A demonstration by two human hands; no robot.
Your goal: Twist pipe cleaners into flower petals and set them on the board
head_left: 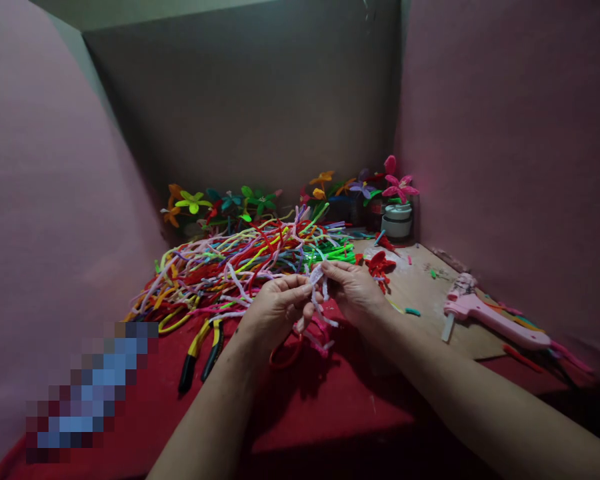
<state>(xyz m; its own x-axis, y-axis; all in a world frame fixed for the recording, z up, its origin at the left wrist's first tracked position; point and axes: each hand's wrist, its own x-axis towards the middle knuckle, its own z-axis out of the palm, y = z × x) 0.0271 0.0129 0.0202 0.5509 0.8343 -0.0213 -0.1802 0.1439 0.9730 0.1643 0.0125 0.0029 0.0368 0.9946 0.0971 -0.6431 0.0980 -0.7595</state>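
Observation:
A pale lilac pipe-cleaner piece (317,275) with dangling curled ends is held between both hands at the middle of the view. My left hand (283,305) pinches its left side between thumb and fingers. The fingertips of my right hand (353,288) are closed on its upper right part. Below the hands, a pink pipe-cleaner piece (321,337) and a red loop (286,353) show in part over the red cloth. Just behind the fingers spreads a big pile of many-coloured pipe cleaners (240,250).
Yellow-black pliers (196,350) lie at left on the red cloth (300,427). A pink glue gun (500,317) rests on a board (460,333) at right. Pipe-cleaner flowers (401,188) stand along the back, near a grey-white container (397,222). Pink panels rise on both sides.

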